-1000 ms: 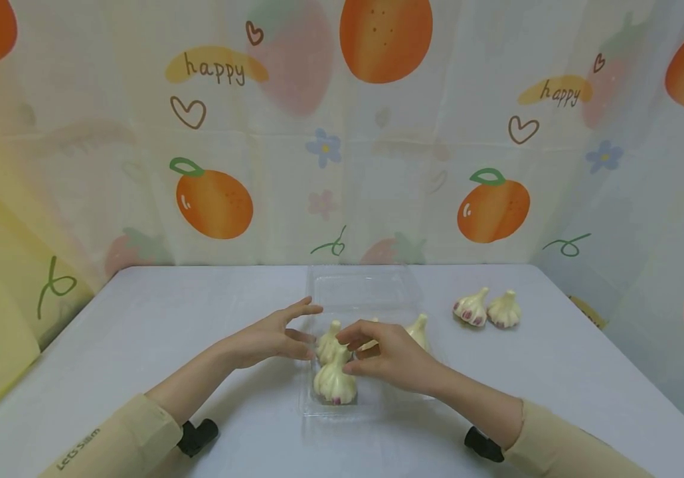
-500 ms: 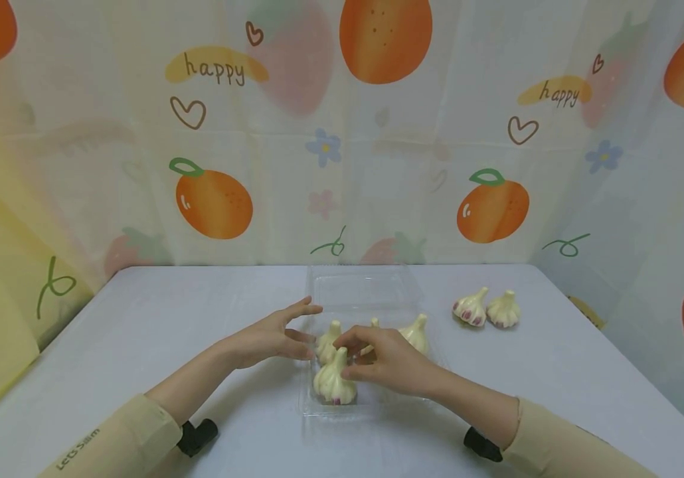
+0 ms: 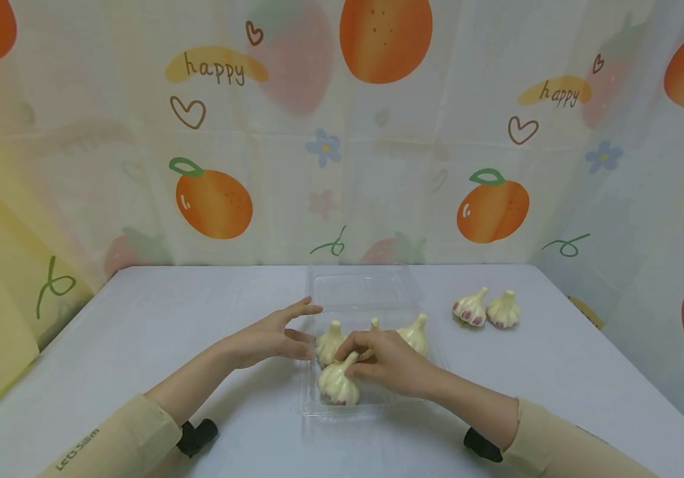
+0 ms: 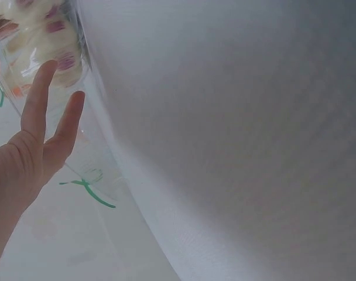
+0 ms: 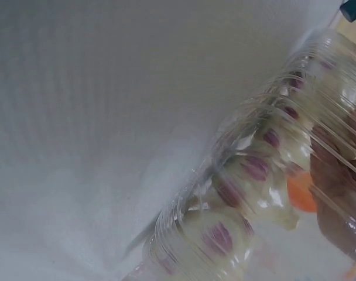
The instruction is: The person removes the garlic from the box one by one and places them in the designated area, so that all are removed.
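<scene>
Garlic bulb point(image 3: 339, 385) tilts inside the clear box point(image 3: 372, 408), near-left corner, stem seemingly pinched by right hand point(image 3: 386, 362) (contact partly hidden). Left hand point(image 3: 270, 337), fingers spread, at box's left wall. Likely placing step; next move calls for seating bulb, letting go. Two loose bulbs point(image 3: 504, 311) right of box.

A pale printed curtain point(image 3: 390, 206) fills the upper half of the frame – a big orange point(image 3: 386, 41) at top centre, "happy" lettering point(image 3: 215, 68) at upper left and upper right – and a white tabletop point(image 3: 186, 299) spreads across the lower half.
</scene>
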The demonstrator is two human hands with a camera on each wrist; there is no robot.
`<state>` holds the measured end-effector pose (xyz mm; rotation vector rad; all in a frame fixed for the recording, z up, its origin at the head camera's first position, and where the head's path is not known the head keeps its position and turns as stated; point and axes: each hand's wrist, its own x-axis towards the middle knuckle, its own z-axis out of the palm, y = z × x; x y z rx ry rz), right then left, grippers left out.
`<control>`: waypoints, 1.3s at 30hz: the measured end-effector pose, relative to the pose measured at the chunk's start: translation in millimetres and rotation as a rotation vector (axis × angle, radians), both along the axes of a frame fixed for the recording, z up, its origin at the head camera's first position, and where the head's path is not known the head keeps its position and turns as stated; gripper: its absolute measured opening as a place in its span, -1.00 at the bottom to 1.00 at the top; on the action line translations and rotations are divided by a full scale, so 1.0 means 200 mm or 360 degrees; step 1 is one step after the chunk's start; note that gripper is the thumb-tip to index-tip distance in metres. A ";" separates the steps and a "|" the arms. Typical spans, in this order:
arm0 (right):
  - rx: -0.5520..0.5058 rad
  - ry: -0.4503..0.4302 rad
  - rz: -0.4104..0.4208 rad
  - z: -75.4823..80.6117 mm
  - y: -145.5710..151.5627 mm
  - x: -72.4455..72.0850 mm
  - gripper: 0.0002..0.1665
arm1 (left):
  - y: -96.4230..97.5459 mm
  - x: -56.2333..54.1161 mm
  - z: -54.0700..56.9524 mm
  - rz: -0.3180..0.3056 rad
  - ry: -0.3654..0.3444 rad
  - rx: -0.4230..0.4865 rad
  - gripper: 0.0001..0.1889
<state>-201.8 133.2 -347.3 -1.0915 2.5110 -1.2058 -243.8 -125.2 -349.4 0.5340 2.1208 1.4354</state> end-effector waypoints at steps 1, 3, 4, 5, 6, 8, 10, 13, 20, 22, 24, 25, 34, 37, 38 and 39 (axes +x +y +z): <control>0.0000 0.0006 0.0000 0.00 0.00 0.00 -0.78 | 0.00 0.00 0.00 -0.0001 0.0000 0.0000 -0.13; 0.0001 0.0018 -0.0004 0.00 0.00 0.00 -0.80 | 0.00 0.00 0.00 -0.0001 0.0001 0.0000 -0.13; -0.0001 0.0023 -0.0004 0.00 0.00 0.00 -0.81 | 0.00 0.00 0.00 -0.0001 0.0002 -0.0001 -0.14; -0.0001 0.0021 -0.0011 0.00 0.00 0.00 -0.81 | 0.00 0.00 0.00 0.0000 0.0003 -0.0003 -0.14; 0.0000 0.0019 -0.0020 0.00 0.00 0.00 -0.82 | 0.00 0.00 0.00 0.0000 0.0004 -0.0003 -0.15; 0.0005 0.0020 -0.0036 0.00 0.00 0.00 -0.82 | 0.00 0.00 0.00 0.0001 0.0007 -0.0007 -0.15; 0.0007 0.0031 -0.0050 0.00 0.00 0.00 -0.82 | 0.00 0.00 0.00 0.0001 0.0010 -0.0007 -0.15; 0.0008 0.0042 -0.0070 0.00 0.00 0.00 -0.82 | 0.00 0.00 0.00 -0.0001 0.0012 -0.0005 -0.15; 0.0008 0.0074 -0.0107 0.02 0.01 0.00 -0.82 | 0.00 0.00 -0.01 0.0002 0.0023 -0.0020 -0.14; 0.0005 0.0069 -0.0131 0.02 0.01 0.01 -0.83 | 0.00 0.00 -0.01 0.0003 0.0025 -0.0022 -0.14; -0.0005 0.0059 -0.0157 0.04 0.02 0.01 -0.84 | 0.00 0.00 0.00 0.0001 0.0027 -0.0021 -0.14; -0.0008 0.0060 -0.0166 0.04 0.02 0.01 -0.84 | 0.00 0.00 0.00 -0.0001 0.0028 -0.0019 -0.14; -0.0096 0.0009 -0.0248 0.11 0.07 -0.01 -0.85 | 0.01 0.00 0.01 0.0010 0.0016 -0.0011 -0.12; -0.0109 0.0045 -0.0290 0.14 0.10 -0.02 -0.84 | 0.01 0.00 0.00 0.0013 0.0013 -0.0009 -0.12; -0.0111 0.0075 -0.0303 0.15 0.11 -0.02 -0.84 | 0.01 0.00 0.00 0.0014 0.0013 -0.0007 -0.12; -0.0112 0.0113 -0.0318 0.17 0.12 -0.03 -0.84 | 0.01 0.00 0.00 0.0012 0.0015 -0.0008 -0.12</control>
